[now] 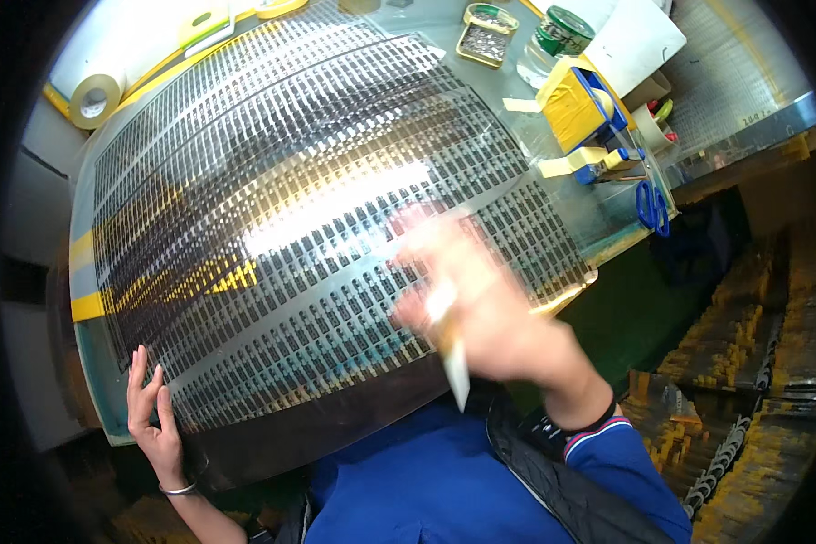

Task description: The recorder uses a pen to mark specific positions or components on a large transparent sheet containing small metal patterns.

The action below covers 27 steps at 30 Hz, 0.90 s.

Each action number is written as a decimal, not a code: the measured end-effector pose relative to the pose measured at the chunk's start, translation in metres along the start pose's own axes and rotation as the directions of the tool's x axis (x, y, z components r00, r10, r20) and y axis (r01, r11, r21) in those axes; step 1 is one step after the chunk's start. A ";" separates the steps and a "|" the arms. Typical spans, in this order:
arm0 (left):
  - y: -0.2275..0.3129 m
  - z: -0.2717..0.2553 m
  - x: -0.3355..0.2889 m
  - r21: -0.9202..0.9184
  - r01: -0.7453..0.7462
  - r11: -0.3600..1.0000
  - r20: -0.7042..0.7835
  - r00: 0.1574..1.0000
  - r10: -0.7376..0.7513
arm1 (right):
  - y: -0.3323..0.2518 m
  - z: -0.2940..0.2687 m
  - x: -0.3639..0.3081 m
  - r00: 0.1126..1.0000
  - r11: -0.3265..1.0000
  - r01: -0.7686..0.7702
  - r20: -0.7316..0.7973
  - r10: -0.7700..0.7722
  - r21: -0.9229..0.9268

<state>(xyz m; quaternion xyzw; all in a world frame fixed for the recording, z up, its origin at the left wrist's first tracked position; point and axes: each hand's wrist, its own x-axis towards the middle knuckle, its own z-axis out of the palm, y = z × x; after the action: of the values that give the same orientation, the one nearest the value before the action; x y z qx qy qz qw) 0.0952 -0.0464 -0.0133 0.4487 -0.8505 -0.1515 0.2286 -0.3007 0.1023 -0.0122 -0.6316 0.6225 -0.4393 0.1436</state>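
A large clear sheet point(272, 328) printed with rows of small dark rectangular patterns covers most of the table. My left hand point(157, 426) is at its near left corner, fingers stretched out and resting along the edge. Over the right half of the sheet is my right hand point(480, 304), smeared by motion. A slim white pointed tool point(458, 374) sticks out below its palm, tip toward my body; its exact kind is too blurred to tell. Whether the right fingers touch the sheet cannot be made out.
A tape roll point(96, 100) lies at the far left. Along the right are a yellow and blue tape dispenser point(576, 104), blue-handled scissors point(651, 207), a tin of small metal bits point(486, 36) and a green-labelled jar point(558, 41). Dark racks point(734, 363) stand beyond the right edge.
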 end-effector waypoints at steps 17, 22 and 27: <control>0.002 0.001 0.001 -0.028 0.040 0.999 0.003 0.999 -0.040 | 0.025 -0.062 0.002 0.841 0.739 -0.390 -0.114 0.528 0.550; 0.001 -0.001 0.002 -0.032 0.036 0.999 0.014 0.999 -0.036 | 0.026 -0.057 0.001 0.819 0.739 -0.476 -0.067 0.570 0.477; -0.004 -0.002 0.001 -0.010 0.026 1.000 0.019 0.999 -0.026 | 0.031 -0.062 -0.004 0.862 0.804 -0.444 -0.056 0.504 0.394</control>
<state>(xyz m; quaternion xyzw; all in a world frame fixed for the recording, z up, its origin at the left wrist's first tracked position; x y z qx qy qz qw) 0.0986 -0.0491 -0.0137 0.4571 -0.8460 -0.1632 0.2207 -0.3658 0.1232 -0.0010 -0.3803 0.6764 -0.5464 0.3149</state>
